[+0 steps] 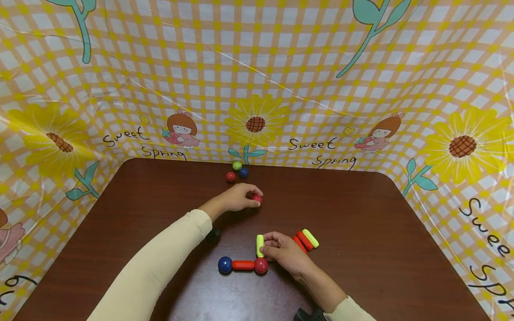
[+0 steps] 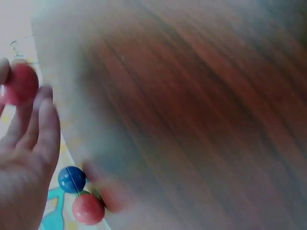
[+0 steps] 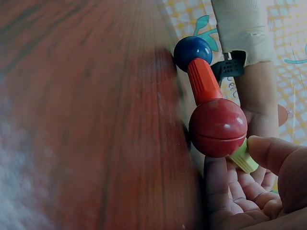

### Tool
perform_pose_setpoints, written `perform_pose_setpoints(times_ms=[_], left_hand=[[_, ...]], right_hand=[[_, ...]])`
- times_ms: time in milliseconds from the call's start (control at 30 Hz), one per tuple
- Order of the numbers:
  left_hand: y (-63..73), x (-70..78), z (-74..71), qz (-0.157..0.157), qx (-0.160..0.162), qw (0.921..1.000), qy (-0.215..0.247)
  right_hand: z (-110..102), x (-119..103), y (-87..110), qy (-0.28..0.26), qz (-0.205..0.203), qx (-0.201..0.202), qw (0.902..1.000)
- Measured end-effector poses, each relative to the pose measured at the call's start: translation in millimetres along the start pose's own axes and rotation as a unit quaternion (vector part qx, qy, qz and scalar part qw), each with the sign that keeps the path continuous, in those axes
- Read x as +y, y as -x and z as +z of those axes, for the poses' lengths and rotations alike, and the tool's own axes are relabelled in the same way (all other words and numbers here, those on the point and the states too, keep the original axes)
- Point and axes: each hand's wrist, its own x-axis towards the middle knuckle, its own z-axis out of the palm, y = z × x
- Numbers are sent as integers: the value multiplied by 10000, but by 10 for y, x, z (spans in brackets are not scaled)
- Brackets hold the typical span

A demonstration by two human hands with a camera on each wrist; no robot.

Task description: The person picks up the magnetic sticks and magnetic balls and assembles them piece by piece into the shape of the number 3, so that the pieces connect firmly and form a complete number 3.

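My left hand [image 1: 239, 197] pinches a red ball [image 1: 257, 199] between thumb and fingers above the middle of the table; the same ball shows at the left of the left wrist view. Nearer the front, my right hand [image 1: 287, 255] grips a yellow-green rod [image 1: 260, 245] between thumb and fingers. That rod's near end meets another red ball [image 1: 261, 265]. From this ball an orange-red rod [image 1: 242, 265] runs left to a blue ball [image 1: 225, 265], forming an L shape. In the right wrist view the fingers lie behind the yellow-green rod [image 3: 244, 158].
At the table's back lie a green ball [image 1: 237, 166], a blue ball [image 1: 243, 172] and a red ball [image 1: 230, 177]. Right of my right hand are orange-red rods [image 1: 305, 240] and a yellow-green rod [image 1: 311, 238]. A checkered cloth [image 1: 257, 80] walls the table's back and sides.
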Motion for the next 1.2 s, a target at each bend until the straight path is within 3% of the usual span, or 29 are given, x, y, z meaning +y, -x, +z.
perform_pose_setpoints(times_ms=[267, 533, 900, 1200], left_hand=[[126, -9, -14, 54, -520, 9976, 465], [241, 90, 6, 102, -588, 9954, 751], [476, 150, 46, 521, -859, 9915, 824], [536, 194, 118, 556, -967, 9883, 1040]], right_hand=[[-6, 13, -5, 24, -50, -44, 10000], [2, 15, -15, 7, -25, -39, 10000], [0, -5, -10, -60, -11, -29, 10000], [-10, -6, -10, -93, 3, -52, 9999]])
